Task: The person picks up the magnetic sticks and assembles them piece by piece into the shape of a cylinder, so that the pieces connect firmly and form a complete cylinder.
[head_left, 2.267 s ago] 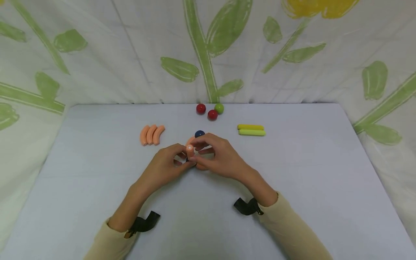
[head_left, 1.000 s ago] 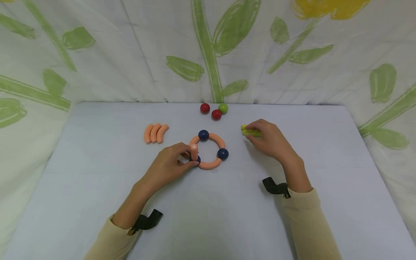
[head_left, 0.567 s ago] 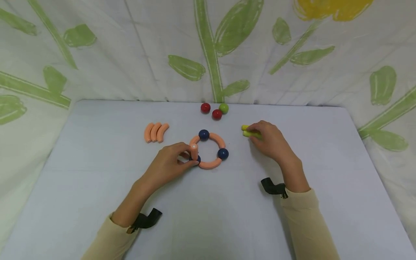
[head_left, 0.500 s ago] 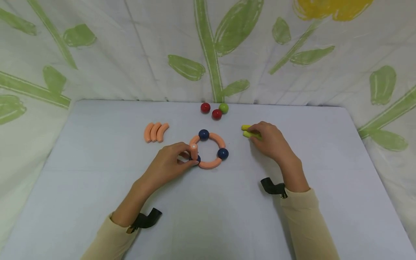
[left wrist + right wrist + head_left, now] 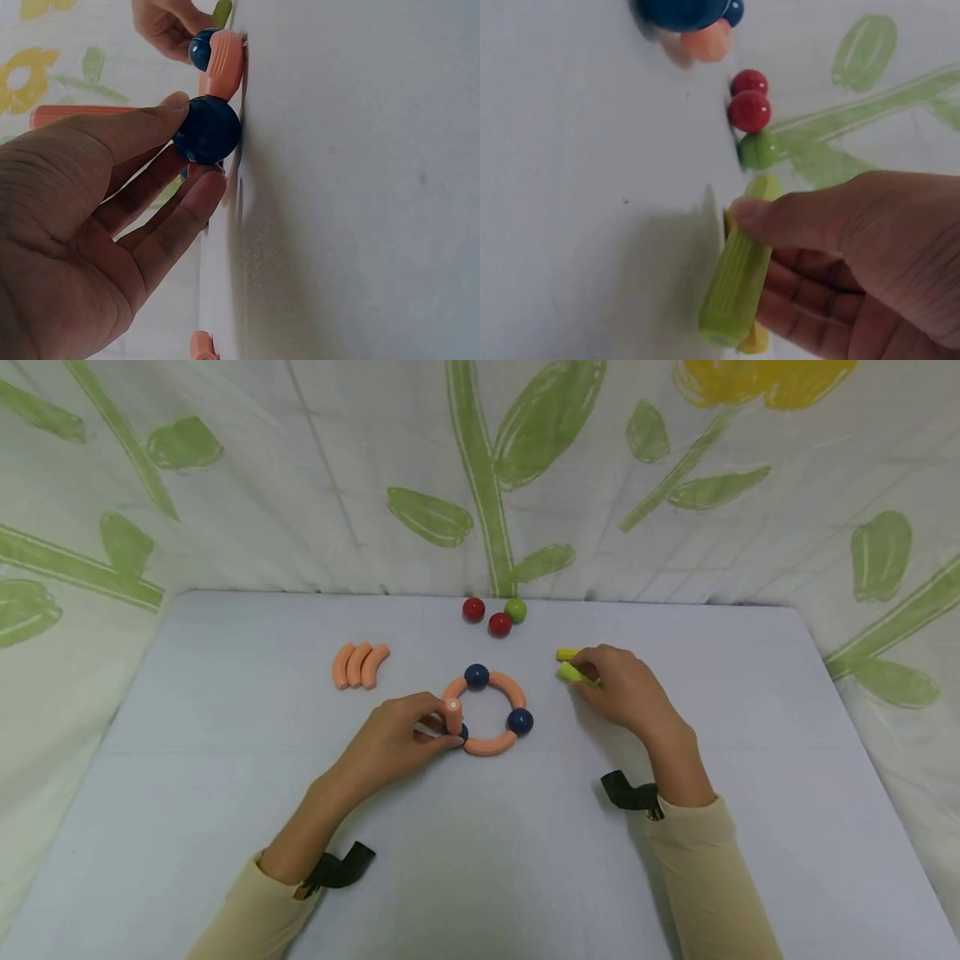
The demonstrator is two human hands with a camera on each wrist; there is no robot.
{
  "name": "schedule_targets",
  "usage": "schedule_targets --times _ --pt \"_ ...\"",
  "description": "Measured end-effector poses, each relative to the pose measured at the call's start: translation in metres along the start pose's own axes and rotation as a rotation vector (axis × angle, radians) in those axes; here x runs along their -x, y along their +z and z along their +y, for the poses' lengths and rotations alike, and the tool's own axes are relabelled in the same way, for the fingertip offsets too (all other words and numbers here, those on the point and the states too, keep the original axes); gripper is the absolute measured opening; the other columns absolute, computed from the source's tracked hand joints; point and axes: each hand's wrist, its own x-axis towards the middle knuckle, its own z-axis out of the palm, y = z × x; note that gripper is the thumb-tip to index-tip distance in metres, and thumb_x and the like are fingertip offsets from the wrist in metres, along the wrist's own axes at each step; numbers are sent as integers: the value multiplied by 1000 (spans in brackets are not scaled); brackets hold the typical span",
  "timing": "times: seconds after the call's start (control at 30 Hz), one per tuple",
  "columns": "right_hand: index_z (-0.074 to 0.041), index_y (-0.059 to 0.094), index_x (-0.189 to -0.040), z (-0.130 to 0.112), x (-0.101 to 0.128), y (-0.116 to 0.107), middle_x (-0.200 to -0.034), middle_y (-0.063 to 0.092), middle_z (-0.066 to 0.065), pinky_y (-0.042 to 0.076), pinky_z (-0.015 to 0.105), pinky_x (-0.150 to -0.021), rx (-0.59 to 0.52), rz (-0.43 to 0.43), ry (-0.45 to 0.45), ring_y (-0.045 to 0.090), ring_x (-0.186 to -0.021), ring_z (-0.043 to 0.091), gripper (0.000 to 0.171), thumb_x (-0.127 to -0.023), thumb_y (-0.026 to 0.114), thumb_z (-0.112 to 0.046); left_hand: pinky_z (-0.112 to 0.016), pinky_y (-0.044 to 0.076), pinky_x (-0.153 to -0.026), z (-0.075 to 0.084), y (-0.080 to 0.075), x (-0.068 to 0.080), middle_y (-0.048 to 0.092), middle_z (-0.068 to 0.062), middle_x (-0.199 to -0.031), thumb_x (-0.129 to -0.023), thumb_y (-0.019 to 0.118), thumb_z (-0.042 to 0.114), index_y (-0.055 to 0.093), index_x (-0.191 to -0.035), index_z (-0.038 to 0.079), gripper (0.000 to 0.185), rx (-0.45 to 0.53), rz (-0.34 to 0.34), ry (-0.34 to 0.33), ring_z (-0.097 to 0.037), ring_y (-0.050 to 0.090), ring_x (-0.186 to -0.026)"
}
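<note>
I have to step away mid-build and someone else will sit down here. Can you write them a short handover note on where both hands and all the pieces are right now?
Left hand: holds an upright orange stick at the near-left dark blue ball of the ring.
Right hand: grips the light green stick, tilting it; the yellow stick lies beside it.
Done: three orange curves and three blue balls are joined as a flat ring on the table.
Left: three spare orange curves sit far left; two red balls and a green ball wait at the far edge, unused.
</note>
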Motion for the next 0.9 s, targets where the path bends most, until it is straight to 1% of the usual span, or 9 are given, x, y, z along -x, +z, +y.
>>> schedule_targets --times 0.17,0.27,0.47,0.57,0.67,0.8,0.9 --pt "0 68 -129 -6 -2 -2 -122 73 18 61 49 -95 -116 60 -85 72 -110 33 32 -98 74 -10 -30 65 -84 0 1 0 76 3 -106 -91 86 17 73 -99 19 15 -8 3 0 -14 78 -99" --pt "-3 67 -125 -15 -5 -3 -117 73 13 63 46 -94 -194 95 -142 72 -107 28 30 -97 76 -11 -30 65 -84 0 2 0 76 4 -105 -90 86 17 73 -99 20 16 -6 8 -5 -13 78 -98" --pt "-6 66 -120 -45 -11 -4 -114 73 8 64 42 -93 -385 165 -291 73 -105 22 28 -95 78 -11 -29 65 -84 0 1 0 76 4 -106 -91 86 19 73 -100 20 16 4 5 -8 -13 78 -99" --pt "-6 66 -121 -61 -16 -5 -115 74 7 64 37 -92 -458 185 -339 74 -105 20 30 -95 79 -12 -29 65 -84 -1 0 2 76 5 -105 -90 87 18 73 -99 21 17 11 11 -20 -13 78 -98" --pt "-5 66 -121 -72 -21 -6 -116 74 8 64 34 -92 -489 201 -368 75 -105 20 30 -95 79 -11 -29 65 -84 -2 0 2 75 6 -103 -89 87 18 73 -98 22 17 27 14 -13 -12 78 -97" --pt "-4 64 -119 -82 -22 -7 -114 72 8 63 31 -91 -504 215 -411 75 -105 20 29 -94 79 -7 -29 65 -84 -2 1 -2 76 4 -105 -91 85 19 73 -100 21 15 44 11 33 -13 78 -98" --pt "-4 62 -119 -85 -23 -4 -113 70 8 63 30 -92 -523 209 -429 74 -105 19 29 -95 78 -7 -29 65 -84 -2 1 -3 76 4 -106 -90 86 19 74 -101 21 16 45 17 34 -13 77 -98"
